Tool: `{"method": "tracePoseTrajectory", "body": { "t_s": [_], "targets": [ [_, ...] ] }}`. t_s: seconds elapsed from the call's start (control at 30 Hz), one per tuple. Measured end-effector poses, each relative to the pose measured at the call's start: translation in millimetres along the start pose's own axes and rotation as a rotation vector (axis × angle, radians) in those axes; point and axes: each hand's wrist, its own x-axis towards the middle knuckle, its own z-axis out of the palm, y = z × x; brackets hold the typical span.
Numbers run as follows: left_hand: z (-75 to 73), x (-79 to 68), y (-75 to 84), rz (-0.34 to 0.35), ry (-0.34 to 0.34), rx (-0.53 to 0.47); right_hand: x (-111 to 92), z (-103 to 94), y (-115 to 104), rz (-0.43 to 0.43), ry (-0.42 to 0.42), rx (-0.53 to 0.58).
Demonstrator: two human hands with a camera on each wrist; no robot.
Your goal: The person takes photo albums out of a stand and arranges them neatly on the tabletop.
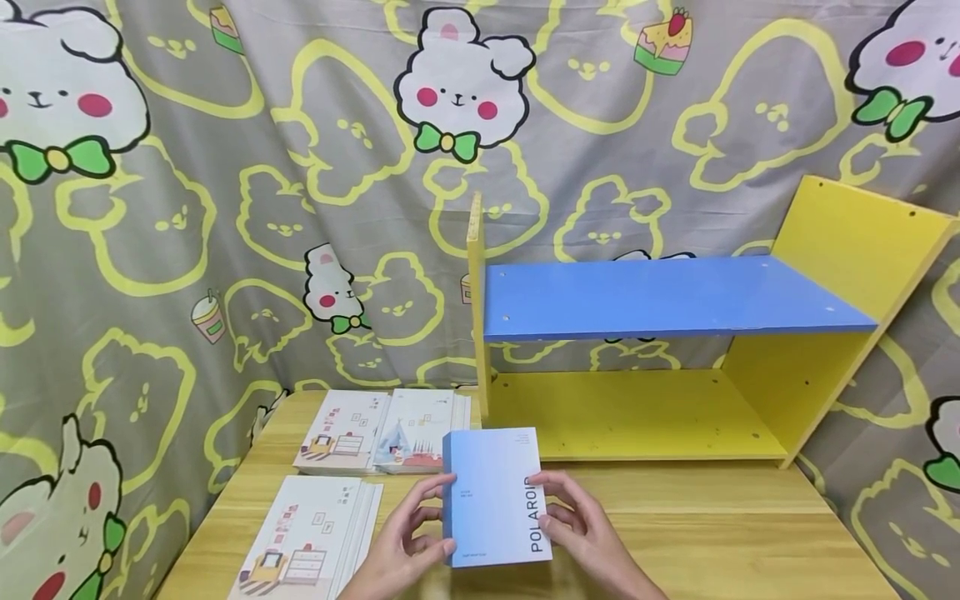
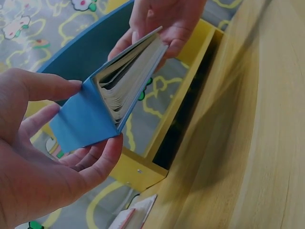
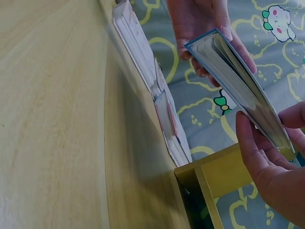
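Observation:
Both hands hold a light-blue photo album [image 1: 495,500] with "POLAROID" on its cover, raised above the front of the wooden table. My left hand [image 1: 412,533] grips the spine side, thumb and fingers on opposite covers, as the left wrist view shows at the blue spine [image 2: 86,117]. At the opposite edge, my right hand [image 1: 588,529] pinches the covers between thumb and fingers. The album is nearly closed, with its pages [image 3: 238,90] fanned slightly between the covers in the right wrist view.
A yellow-and-blue shelf unit [image 1: 675,296] stands at the table's back right. Left of it lie two stacks of white illustrated albums [image 1: 345,425], [image 1: 420,425] side by side. Another stack of albums [image 1: 300,533] sits nearer, beside my left hand. A patterned curtain [image 1: 337,167] hangs behind the table [image 1: 720,533].

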Motion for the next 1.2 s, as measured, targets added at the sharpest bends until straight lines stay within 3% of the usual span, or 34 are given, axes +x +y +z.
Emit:
{"method": "tracePoseTrajectory", "body": {
  "t_s": [0.67,1.2],
  "targets": [
    [-9.5,-5.7,-2.6,-0.029,0.000,-0.013,3.0,9.8,5.3,0.024,0.008,-0.054],
    [-16.0,-11.8,-5.7,-0.034,0.021,0.022,6.4,15.3,9.0,0.054,-0.007,-0.011]
  ]
}}
